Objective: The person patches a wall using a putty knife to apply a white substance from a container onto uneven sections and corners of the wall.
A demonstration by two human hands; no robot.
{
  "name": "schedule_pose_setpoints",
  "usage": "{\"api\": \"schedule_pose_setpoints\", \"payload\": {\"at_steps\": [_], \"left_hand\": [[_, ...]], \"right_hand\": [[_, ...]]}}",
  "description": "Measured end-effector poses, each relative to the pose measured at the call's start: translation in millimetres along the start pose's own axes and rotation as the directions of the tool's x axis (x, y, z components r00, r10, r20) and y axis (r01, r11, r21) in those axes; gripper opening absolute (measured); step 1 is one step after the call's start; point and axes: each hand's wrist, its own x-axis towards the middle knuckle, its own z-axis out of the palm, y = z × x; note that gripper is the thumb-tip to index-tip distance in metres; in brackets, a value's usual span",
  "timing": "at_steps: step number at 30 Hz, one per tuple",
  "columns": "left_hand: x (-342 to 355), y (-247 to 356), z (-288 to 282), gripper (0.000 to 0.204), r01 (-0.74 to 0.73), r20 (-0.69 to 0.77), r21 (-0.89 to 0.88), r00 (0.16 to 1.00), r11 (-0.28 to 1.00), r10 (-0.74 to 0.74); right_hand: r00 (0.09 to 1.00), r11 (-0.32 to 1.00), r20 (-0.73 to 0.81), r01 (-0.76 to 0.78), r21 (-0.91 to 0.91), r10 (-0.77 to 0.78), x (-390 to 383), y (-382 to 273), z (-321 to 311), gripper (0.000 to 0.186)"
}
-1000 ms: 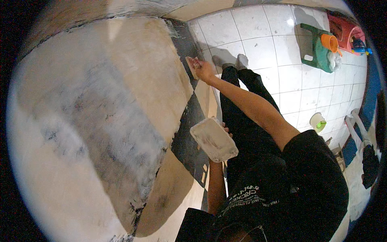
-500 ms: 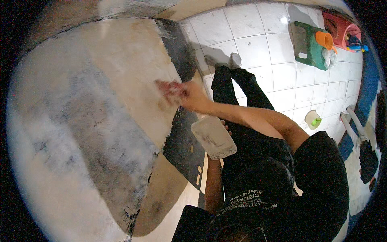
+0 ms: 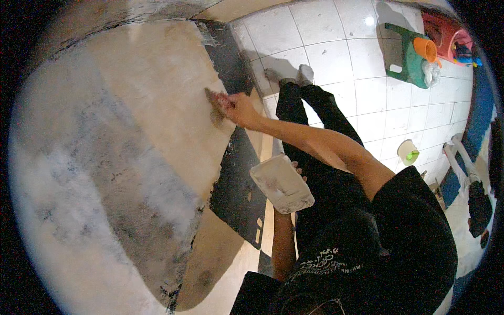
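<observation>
Wall: the mottled beige and grey wall filled the left half of the view, with a wide stretch of surface to the left of the tool, both above and below it
Floor: white tiles lay to the right, spreading from the foot of the wall past the legs toward the green plastic stool
Black trousers: the person's legs stood on the tiles, just beside the wall's foot
Dark band: a black strip ran along the lower wall, its border with the beige ragged, slanting down and left from below the right hand
Pale container: the box-shaped, round-cornered container sat in front of the trousers, near the dark band; its long axis sloped steeply from upper left to lower right, one short end toward the wall and the other toward the body
Right hand: the hand was at the wall, above the container and well apart from it, its fingers closed around the tool's reddish grip
Left hand: the hand was mostly hidden behind the container, its visible fingers curled at the right-hand edge
Hand tool: the small tool pointed left and slightly up toward the beige surface, its dark edge slanting from upper left to lower right; whether it touched the wall could not be told
</observation>
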Motion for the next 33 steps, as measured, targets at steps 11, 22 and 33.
{"api": "schedule_pose_setpoints", "payload": {"at_steps": [11,22,33], "left_hand": [[7,9,-17,0.068,0.063,-0.185,0.153,0.982,0.986,-0.034],[20,3,10,0.063,0.108,-0.050,0.017,0.993,0.994,-0.107],[38,25,24,0.072,0.105,-0.082,-0.019,0.991,0.994,-0.106]], "right_hand": [[0.973,0.992,-0.225,0.015,-0.123,-0.042,77,45,-30,0.028],[0.953,0.944,0.005,0.301,0.133,-0.304,-44,-148,-25,0.011],[0.956,0.911,-0.261,0.012,-0.412,-0.131,168,18,-22,0.027]]}}
